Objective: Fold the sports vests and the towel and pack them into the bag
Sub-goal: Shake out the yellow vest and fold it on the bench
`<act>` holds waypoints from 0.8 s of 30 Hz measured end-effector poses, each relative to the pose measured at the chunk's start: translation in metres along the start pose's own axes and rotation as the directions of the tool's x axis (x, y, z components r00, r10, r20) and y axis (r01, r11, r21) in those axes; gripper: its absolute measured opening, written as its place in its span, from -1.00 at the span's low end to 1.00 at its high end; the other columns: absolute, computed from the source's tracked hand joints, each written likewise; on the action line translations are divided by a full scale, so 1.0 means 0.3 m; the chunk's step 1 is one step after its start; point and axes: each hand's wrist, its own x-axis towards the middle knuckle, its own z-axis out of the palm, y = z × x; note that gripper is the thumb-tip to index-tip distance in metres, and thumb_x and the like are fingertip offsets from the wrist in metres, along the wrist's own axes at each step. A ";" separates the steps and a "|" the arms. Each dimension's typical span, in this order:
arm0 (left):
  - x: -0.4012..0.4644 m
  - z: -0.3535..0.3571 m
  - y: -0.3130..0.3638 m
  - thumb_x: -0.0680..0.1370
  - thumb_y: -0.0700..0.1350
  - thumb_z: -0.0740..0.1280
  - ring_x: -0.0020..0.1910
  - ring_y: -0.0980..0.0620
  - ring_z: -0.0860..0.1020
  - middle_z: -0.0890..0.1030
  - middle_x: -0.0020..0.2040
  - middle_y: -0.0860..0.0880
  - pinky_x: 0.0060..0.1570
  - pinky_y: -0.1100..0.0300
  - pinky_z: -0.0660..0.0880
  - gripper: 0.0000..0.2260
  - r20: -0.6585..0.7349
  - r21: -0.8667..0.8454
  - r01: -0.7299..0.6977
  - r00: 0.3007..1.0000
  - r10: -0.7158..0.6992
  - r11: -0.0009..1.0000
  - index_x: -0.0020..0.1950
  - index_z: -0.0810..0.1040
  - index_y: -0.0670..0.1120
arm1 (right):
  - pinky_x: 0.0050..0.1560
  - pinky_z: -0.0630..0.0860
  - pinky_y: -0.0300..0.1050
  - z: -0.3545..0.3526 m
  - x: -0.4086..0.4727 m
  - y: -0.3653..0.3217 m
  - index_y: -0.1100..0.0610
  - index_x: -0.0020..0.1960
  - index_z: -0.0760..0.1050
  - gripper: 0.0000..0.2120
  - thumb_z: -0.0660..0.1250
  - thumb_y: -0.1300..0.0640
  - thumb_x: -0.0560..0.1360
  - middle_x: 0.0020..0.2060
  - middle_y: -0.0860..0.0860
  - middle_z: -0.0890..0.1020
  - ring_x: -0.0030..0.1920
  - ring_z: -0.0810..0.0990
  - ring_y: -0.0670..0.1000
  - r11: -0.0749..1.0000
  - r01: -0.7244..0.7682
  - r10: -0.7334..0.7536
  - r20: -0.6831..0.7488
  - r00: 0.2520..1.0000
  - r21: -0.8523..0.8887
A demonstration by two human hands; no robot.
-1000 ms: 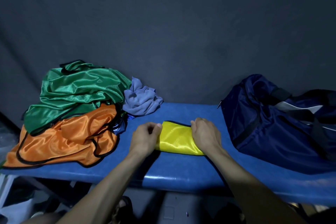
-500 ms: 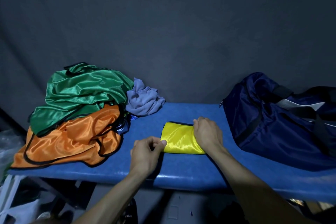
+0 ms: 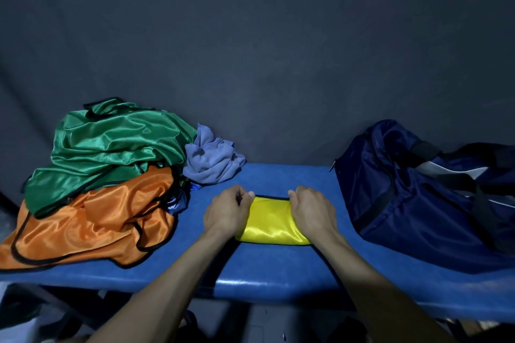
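A folded yellow vest (image 3: 271, 223) with black trim lies in the middle of the blue bench (image 3: 278, 273). My left hand (image 3: 227, 213) grips its left end with curled fingers. My right hand (image 3: 312, 213) grips its right end the same way. A crumpled green vest (image 3: 111, 145) lies on an orange vest (image 3: 89, 220) at the left. A grey-blue towel (image 3: 211, 160) is bunched beside them. The navy sports bag (image 3: 423, 195) sits at the right with its top open.
A bit of blue fabric (image 3: 178, 203) pokes out under the pile at the left. A dark wall rises right behind the bench. Bench legs and dim floor clutter show below the front edge.
My left hand, which had drawn back toward the bench's front edge, has returned to the vest's left end and taken hold. My right hand stayed on the right end.
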 end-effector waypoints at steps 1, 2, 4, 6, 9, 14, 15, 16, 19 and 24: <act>0.003 0.006 0.001 0.64 0.22 0.21 -0.12 -0.07 0.57 0.57 -0.24 0.07 -0.23 0.08 0.39 -0.70 -0.006 0.041 0.011 1.000 -0.011 0.999 -0.12 0.48 0.04 | -0.18 0.42 -0.02 -0.005 0.002 0.000 0.12 -0.08 0.38 -0.64 0.04 -0.11 0.71 -0.09 0.04 0.56 -0.05 0.56 0.11 1.000 -0.021 0.021 0.003 1.000 0.004; 0.002 0.010 0.004 0.65 0.22 0.19 -0.12 -0.07 0.56 0.58 -0.22 0.06 -0.22 0.09 0.37 -0.69 -0.017 0.077 0.022 1.000 -0.021 0.997 -0.11 0.48 0.03 | -0.16 0.43 -0.02 -0.012 0.005 0.002 0.13 -0.02 0.42 -0.61 0.05 -0.15 0.70 -0.04 0.05 0.57 0.00 0.56 0.13 0.998 -0.054 0.054 0.006 0.999 0.011; -0.006 0.017 0.006 0.65 0.21 0.18 -0.11 -0.07 0.56 0.59 -0.16 0.05 -0.21 0.09 0.36 -0.70 -0.044 0.108 0.027 0.999 -0.023 0.994 -0.08 0.49 0.02 | -0.10 0.46 -0.01 -0.036 0.019 0.017 0.15 0.09 0.47 -0.53 0.05 -0.24 0.66 0.03 0.06 0.57 0.05 0.56 0.15 0.988 -0.152 0.150 0.073 0.986 0.029; -0.013 0.026 0.002 0.65 0.19 0.19 -0.08 -0.07 0.55 0.57 -0.10 0.04 -0.17 0.07 0.38 -0.72 -0.073 0.088 0.004 0.997 0.003 0.996 -0.09 0.49 0.02 | -0.10 0.50 0.00 -0.067 0.035 0.043 0.13 0.01 0.48 -0.52 0.10 -0.28 0.63 -0.05 0.04 0.58 -0.03 0.57 0.12 0.964 -0.253 0.231 0.214 0.949 0.083; -0.027 0.036 -0.001 0.66 0.16 0.20 -0.07 -0.08 0.55 0.54 -0.06 0.01 -0.10 0.02 0.41 -0.73 -0.114 0.078 -0.023 0.993 0.032 0.997 -0.11 0.46 0.01 | -0.09 0.59 0.03 -0.082 0.046 0.067 0.08 -0.28 0.37 -0.56 0.26 -0.22 0.60 -0.30 -0.01 0.56 -0.25 0.58 0.07 0.912 -0.308 0.226 0.293 0.929 0.272; -0.003 0.021 0.023 0.65 0.14 0.24 -0.11 -0.05 0.53 0.58 -0.13 0.02 -0.22 0.10 0.35 -0.75 -0.050 0.128 0.033 0.998 -0.026 0.991 -0.10 0.48 0.00 | -0.13 0.60 -0.11 -0.074 0.068 0.074 0.06 -0.22 0.62 -0.72 0.47 -0.14 0.50 -0.21 -0.06 0.71 -0.15 0.67 -0.03 0.839 -0.367 0.260 0.296 0.919 0.402; 0.007 0.019 0.028 0.65 0.14 0.25 -0.10 -0.06 0.54 0.59 -0.13 0.01 -0.22 0.10 0.36 -0.75 -0.026 0.118 0.055 0.998 -0.052 0.992 -0.10 0.48 0.00 | -0.19 0.56 -0.16 -0.077 0.075 0.076 0.08 -0.20 0.64 -0.74 0.51 -0.10 0.48 -0.19 -0.05 0.71 -0.14 0.67 -0.04 0.826 -0.378 0.265 0.304 0.915 0.418; 0.014 0.021 0.031 0.64 0.14 0.27 -0.08 -0.07 0.56 0.61 -0.12 0.01 -0.22 0.10 0.37 -0.75 -0.010 0.104 0.072 0.997 -0.071 0.992 -0.10 0.49 0.00 | -0.24 0.53 -0.20 -0.080 0.081 0.078 0.11 -0.18 0.65 -0.76 0.54 -0.06 0.46 -0.18 -0.04 0.71 -0.14 0.67 -0.05 0.809 -0.391 0.271 0.311 0.911 0.439; 0.009 0.035 0.039 0.65 0.13 0.26 -0.05 -0.09 0.58 0.63 -0.10 0.00 -0.21 0.09 0.37 -0.76 -0.020 0.097 0.067 0.998 -0.066 0.993 -0.10 0.49 0.01 | -0.34 0.49 -0.24 -0.080 0.094 0.084 0.16 -0.16 0.67 -0.78 0.60 0.02 0.41 -0.22 -0.01 0.72 -0.20 0.68 -0.05 0.774 -0.415 0.283 0.325 0.902 0.479; 0.025 0.035 0.050 0.65 0.07 0.28 -0.10 -0.05 0.57 0.61 -0.15 0.04 -0.19 0.10 0.36 -0.78 -0.083 0.019 0.042 0.996 -0.040 0.999 -0.11 0.50 -0.03 | -0.41 0.49 -0.26 -0.075 0.140 0.097 0.20 -0.20 0.64 -0.77 0.65 0.13 0.35 -0.31 0.03 0.68 -0.34 0.62 -0.04 0.683 -0.449 0.289 0.351 0.891 0.576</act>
